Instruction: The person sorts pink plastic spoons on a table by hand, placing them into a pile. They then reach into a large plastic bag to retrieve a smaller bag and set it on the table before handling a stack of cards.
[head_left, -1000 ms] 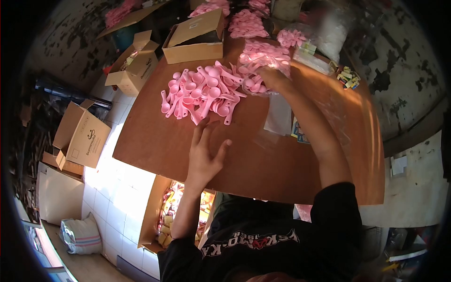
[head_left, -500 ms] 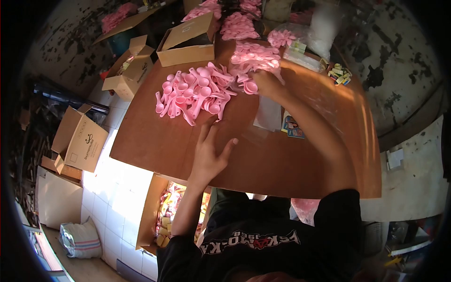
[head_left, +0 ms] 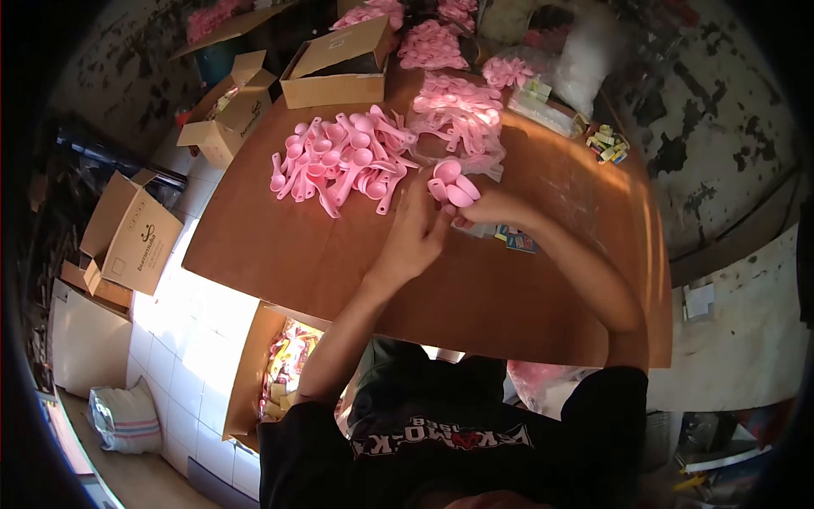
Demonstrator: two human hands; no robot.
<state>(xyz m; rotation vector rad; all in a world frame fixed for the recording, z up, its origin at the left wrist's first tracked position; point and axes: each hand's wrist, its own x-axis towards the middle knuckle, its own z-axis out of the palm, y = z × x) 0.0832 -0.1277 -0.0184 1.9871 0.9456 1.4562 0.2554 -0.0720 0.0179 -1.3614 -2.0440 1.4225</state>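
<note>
A small bunch of pink plastic measuring spoons [head_left: 454, 185] is held above the table, bowls facing up. My right hand [head_left: 500, 209] is closed round its lower part, where the handles are hidden. From the left, my left hand [head_left: 414, 233] presses against the same bunch, its fingers along the bowls and its thumb below. Just beyond my left hand lies a loose heap of pink spoons [head_left: 339, 161]. A clear plastic bag of pink spoons [head_left: 462, 106] rests behind my right hand.
On the brown table [head_left: 280, 254] are an opened cardboard box [head_left: 335, 89], small yellow-and-white pieces [head_left: 607, 144] and a blue printed card [head_left: 519, 241] partly behind my right forearm. More bagged spoons [head_left: 431, 44] sit at the back. A carton of wrapped items [head_left: 246, 373] stands below the front edge.
My right hand has drawn back from the bag with spoons in it. My left hand has moved right, from the near side of the heap to the held bunch. The view has shifted slightly.
</note>
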